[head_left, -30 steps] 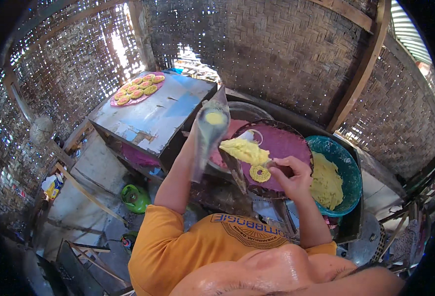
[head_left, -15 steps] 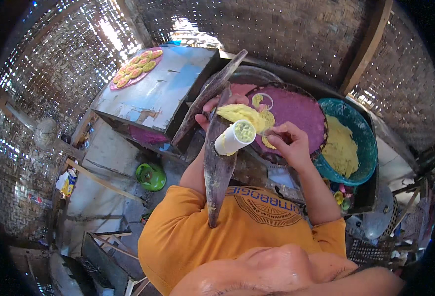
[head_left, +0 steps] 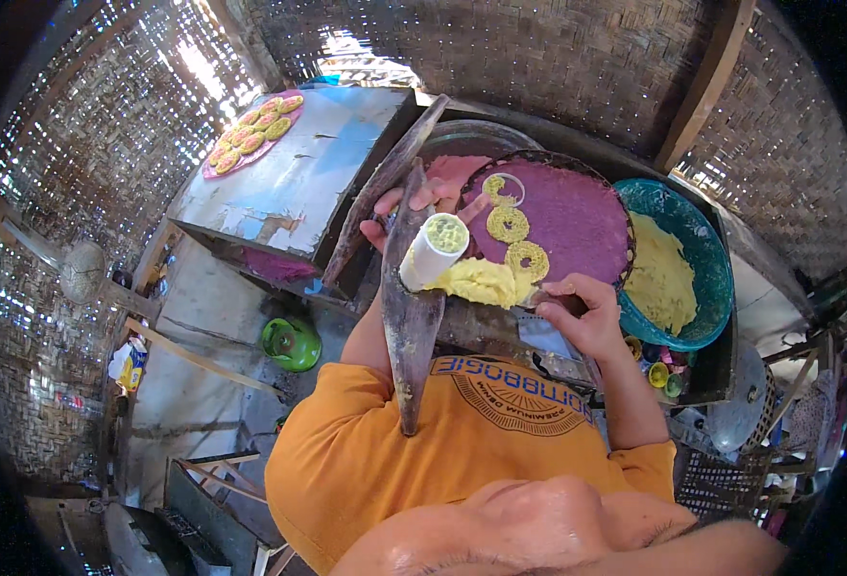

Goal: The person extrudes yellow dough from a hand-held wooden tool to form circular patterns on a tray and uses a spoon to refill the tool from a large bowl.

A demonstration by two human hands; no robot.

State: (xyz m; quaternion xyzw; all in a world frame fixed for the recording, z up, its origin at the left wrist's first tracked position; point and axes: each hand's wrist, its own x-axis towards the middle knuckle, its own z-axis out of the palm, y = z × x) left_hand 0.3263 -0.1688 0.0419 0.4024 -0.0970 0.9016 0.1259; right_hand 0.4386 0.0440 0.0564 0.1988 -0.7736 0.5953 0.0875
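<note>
My left hand [head_left: 418,202] is closed around a dark wooden press [head_left: 412,317], its fingers partly hidden behind the wood. A white tube [head_left: 435,250] stands out from the press, packed with yellow dough at its mouth. My right hand [head_left: 586,312] pinches a small flat scraper [head_left: 536,295], mostly covered by the fingers. A lump of yellow dough [head_left: 476,281] stretches from the scraper to beside the tube. Beyond the hands, yellow lacy dough rings [head_left: 508,224] lie on a round purple tray [head_left: 577,211], one partly inside a white hoop [head_left: 519,192].
A teal basin [head_left: 721,278] of yellow dough stands at the right. A second wooden bar [head_left: 385,187] leans by a pale-topped box [head_left: 337,144], where a pink round [head_left: 274,154] carries several yellow rings. A green gas cylinder [head_left: 291,344] is on the floor at left.
The dough lump and my right hand have moved down toward me, from above the tube to its lower side. Dough rings on the tray now show. The press has shifted slightly left.
</note>
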